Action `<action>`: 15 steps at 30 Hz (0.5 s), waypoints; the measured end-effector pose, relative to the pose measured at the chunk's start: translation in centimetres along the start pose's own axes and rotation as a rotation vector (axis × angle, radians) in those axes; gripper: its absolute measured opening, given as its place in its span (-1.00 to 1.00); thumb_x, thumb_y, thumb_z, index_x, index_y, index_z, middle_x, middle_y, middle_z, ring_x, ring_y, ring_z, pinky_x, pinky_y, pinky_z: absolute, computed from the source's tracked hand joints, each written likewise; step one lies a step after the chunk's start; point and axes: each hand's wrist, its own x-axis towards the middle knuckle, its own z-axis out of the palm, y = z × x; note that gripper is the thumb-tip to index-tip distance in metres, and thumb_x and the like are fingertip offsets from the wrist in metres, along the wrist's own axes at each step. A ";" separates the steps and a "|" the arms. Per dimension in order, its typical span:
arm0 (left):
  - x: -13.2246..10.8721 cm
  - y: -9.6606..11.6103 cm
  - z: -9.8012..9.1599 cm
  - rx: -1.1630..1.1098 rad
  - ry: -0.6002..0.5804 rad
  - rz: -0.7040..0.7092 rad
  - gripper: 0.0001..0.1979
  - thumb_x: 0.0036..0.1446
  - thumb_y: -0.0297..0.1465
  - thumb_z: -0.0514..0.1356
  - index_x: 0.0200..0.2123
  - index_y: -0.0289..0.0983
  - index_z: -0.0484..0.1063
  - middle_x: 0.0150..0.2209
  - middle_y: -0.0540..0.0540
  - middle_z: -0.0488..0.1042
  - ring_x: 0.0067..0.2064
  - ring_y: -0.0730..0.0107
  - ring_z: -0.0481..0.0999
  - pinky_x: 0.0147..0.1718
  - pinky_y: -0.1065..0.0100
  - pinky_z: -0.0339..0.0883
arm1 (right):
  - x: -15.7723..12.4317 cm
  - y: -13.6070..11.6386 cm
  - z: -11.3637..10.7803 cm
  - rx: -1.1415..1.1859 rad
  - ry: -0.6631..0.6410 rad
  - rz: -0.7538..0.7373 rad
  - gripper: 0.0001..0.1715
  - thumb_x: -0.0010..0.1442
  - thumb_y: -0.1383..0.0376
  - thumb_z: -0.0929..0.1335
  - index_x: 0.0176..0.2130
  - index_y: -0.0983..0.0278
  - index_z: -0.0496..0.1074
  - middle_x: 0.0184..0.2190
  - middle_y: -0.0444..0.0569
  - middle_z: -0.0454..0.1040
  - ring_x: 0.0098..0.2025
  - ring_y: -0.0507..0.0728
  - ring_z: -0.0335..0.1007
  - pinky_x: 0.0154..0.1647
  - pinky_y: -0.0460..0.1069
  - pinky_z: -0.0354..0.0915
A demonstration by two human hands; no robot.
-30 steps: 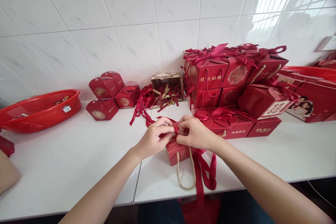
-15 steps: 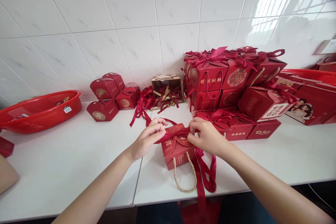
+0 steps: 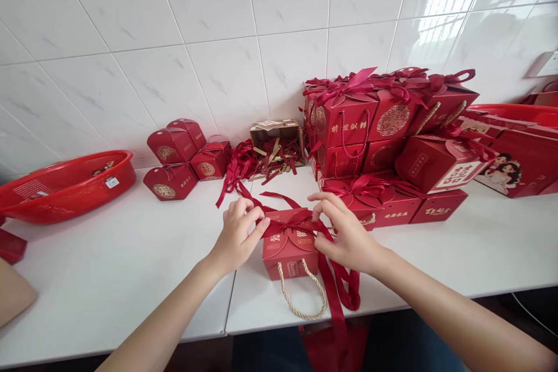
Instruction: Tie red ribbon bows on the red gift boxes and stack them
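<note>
A small red gift box (image 3: 290,256) with gold print and a rope handle stands near the table's front edge. Across its top lies a dark red ribbon (image 3: 291,224) tied in a bow. On the box's left, my left hand (image 3: 241,231) pinches the ribbon between thumb and fingers. My right hand (image 3: 342,231) is at the right end of the bow, its fingers curled and parted around the ribbon; whether it grips there is unclear. Long ribbon tails (image 3: 337,288) hang beside the box and over the table edge.
Red boxes with bows (image 3: 386,145) are stacked at the right, near red bags (image 3: 518,163). Behind are a carton of scraps (image 3: 279,142), loose ribbons (image 3: 240,165) and small boxes (image 3: 174,148). A red basket (image 3: 70,192) is at the left.
My right hand has spread its fingers more and lifted slightly. My left hand has shifted a little left. The bow's loops and knot show more plainly between the hands.
</note>
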 end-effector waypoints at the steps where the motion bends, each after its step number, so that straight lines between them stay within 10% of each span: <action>1: -0.2 0.0 0.2 -0.070 -0.007 -0.015 -0.73 0.27 -0.24 -0.03 -0.42 -0.22 0.30 -0.27 -0.07 0.24 -0.14 0.21 0.27 -0.04 0.07 0.13 | -0.1 0.1 0.0 0.102 -0.072 -0.017 -0.66 0.06 0.50 0.27 -0.16 0.21 0.26 0.14 0.13 0.23 0.26 0.22 0.07 0.19 0.22 0.13; 7: -1.6 -0.9 1.5 -0.631 0.146 -0.199 -0.84 0.26 -0.24 0.01 -0.16 -0.16 0.22 -0.18 -0.08 0.30 -0.06 0.29 0.32 -0.06 0.27 0.24 | -1.2 1.2 0.7 0.282 -0.279 0.023 0.42 -0.09 0.19 0.54 0.36 0.12 -0.43 0.40 0.12 -0.39 0.41 0.31 -0.43 0.36 0.27 -0.17; 12: -4.9 2.7 -1.0 -0.673 0.545 0.022 -0.85 0.18 -0.26 0.14 -0.18 -0.09 0.30 -0.27 -0.07 0.33 -0.17 0.25 0.37 -0.15 0.22 0.30 | -1.2 2.2 1.6 0.328 -0.202 0.080 0.35 -0.02 0.33 0.49 0.36 0.10 -0.46 0.34 0.17 -0.10 0.38 0.27 -0.17 0.31 0.23 -0.01; 15: -7.0 6.9 -1.5 -0.533 0.039 0.477 -0.86 0.25 -0.32 0.05 -0.16 -0.03 0.36 -0.44 -0.04 0.44 -0.34 0.23 0.43 -0.27 0.18 0.38 | -0.7 2.2 2.3 0.361 -0.146 0.064 0.36 -0.15 0.36 0.54 0.36 0.10 -0.28 0.26 0.13 -0.02 0.30 0.26 0.01 0.28 0.18 0.08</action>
